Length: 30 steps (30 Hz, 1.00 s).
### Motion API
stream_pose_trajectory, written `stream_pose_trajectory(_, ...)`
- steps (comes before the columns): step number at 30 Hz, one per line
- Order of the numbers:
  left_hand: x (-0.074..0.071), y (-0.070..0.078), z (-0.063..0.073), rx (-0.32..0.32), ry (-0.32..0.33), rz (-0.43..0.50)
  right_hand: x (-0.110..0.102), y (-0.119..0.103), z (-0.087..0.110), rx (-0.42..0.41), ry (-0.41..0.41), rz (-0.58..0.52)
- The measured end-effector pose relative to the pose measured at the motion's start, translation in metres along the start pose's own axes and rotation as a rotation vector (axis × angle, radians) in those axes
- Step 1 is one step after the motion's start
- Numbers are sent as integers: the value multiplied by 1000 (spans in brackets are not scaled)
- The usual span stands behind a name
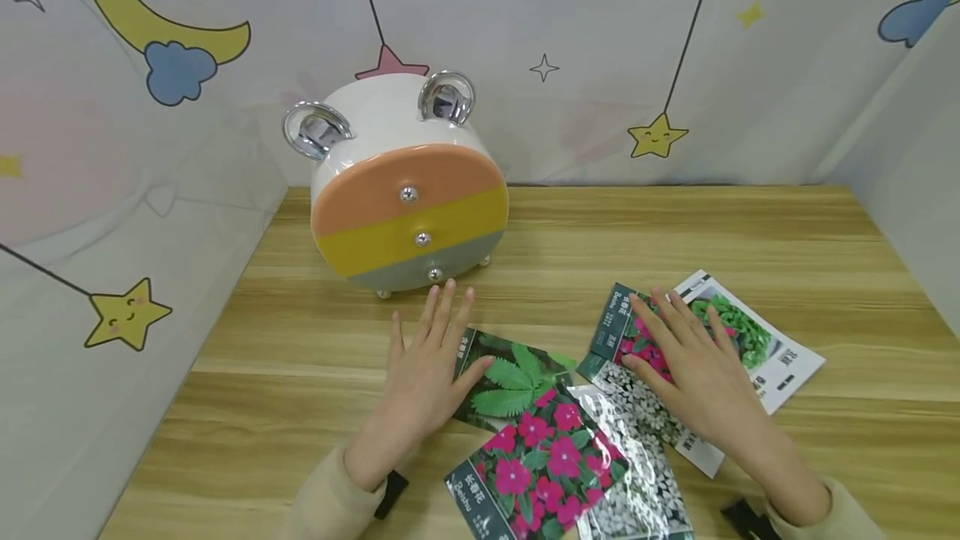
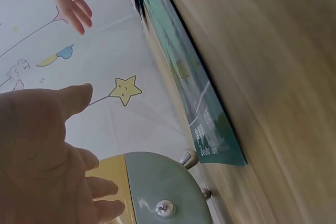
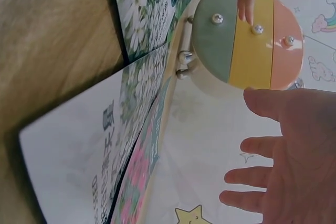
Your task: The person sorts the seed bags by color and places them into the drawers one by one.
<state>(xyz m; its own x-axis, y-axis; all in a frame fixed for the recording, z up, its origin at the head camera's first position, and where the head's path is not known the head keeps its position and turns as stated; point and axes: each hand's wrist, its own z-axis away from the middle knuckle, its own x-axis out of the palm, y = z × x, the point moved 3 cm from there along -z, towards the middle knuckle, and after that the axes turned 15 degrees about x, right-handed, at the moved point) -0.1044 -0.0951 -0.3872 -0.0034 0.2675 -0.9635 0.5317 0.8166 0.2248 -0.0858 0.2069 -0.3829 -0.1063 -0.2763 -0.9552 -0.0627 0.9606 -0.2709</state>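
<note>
The left hand (image 1: pixel 427 377) hangs over the tabletop (image 1: pixel 862 448), its fingers straight and spread, holding nothing, between a bear-eared drawer cabinet (image 1: pixel 412 219) and a packet with fern-like leaves (image 1: pixel 517 386). The right hand (image 1: pixel 693 365), fingers likewise apart and empty, hovers above a far pink-flower packet (image 1: pixel 636 342), a matte white-flower packet (image 1: pixel 630 394) and a leafy-green packet (image 1: pixel 780 357), which overlap. Nearer the person, a large pink-flower packet (image 1: pixel 540 473) lies over part of the fern-like one and of a glossy white-flower packet (image 1: pixel 652 473).

These look like seed packets, so probably very light, thin and bendable, the glossy faces a little slippery. Lying flat, they may resist a straight-down pinch; an overhanging corner or a slightly lifted edge is the better hold, and dragging one could shift its neighbours. The cabinet, with its hard, shiny shell, is likely stiff and smooth; its drawers are best taken by the round metal knobs (image 1: pixel 423 239), its body from both sides rather than by the ears (image 1: pixel 447 97).
</note>
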Motion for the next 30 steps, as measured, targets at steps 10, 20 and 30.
stream_pose_trajectory(10, -1, -1, 6, -12, 26, 17, -4, -5, 0, -17, 42, -9)
stream_pose_trajectory(20, -4, -4, 12, -7, 87, 10, -7, -14, -3, -36, 98, -55)
stream_pose_trajectory(30, -9, -4, 14, -18, 109, 17, -13, -24, -8, -67, 148, -76)
